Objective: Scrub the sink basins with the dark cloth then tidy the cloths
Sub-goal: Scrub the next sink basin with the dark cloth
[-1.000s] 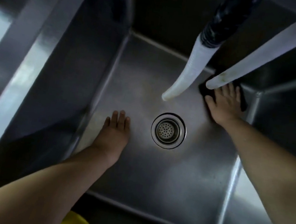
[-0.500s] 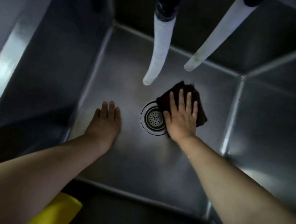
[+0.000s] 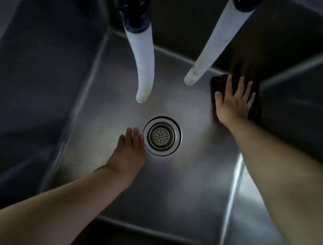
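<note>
Toward two o'clock from the drain (image 3: pixel 162 136), the dark cloth (image 3: pixel 256 103) is pinned flat in the basin's (image 3: pixel 177 196) far right corner by the spread right hand (image 3: pixel 234 102), pressed rather than clenched. The left hand (image 3: pixel 130 151), flat and empty, is braced just at nine o'clock of the drain. Much of the cloth is hidden under the palm, its edges lost in blur and shadow.

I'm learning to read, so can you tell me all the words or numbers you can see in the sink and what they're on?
None: no words, numbers, labels or signs can be read.
The sink basin, the drain strainer, both white hoses and the dark cloth under the right hand are all plain.
</note>
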